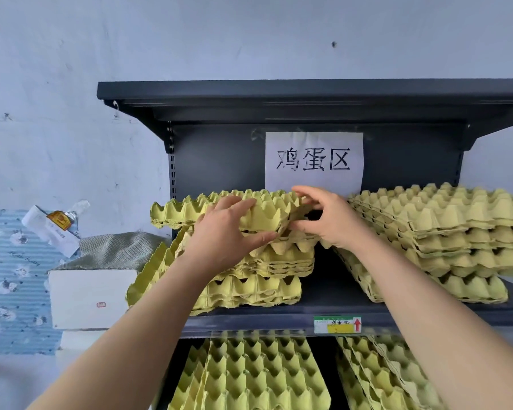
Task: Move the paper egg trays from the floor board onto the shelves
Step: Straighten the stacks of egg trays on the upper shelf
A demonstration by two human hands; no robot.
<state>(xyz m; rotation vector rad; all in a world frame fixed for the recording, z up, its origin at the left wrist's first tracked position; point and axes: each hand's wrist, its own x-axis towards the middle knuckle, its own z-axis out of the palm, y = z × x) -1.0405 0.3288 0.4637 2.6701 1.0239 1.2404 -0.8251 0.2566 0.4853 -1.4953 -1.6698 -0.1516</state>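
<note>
Firmly — tray [184, 210] between left hand [222, 232], right hand [335, 223].

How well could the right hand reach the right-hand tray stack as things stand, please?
Probably yes, once it lets go: the right hand pinches the top tray of the left stack, and the right stack sits just beside it on the same shelf, nothing between.

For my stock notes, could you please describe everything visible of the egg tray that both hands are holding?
The top egg tray is yellow-green moulded paper pulp, with rows of pointed cones and a scalloped rim. It lies roughly level atop the left stack on the dark shelf, below the paper sign. The left hand pinches its front edge, fingers on top, thumb beneath; the right hand pinches its right edge.
</note>
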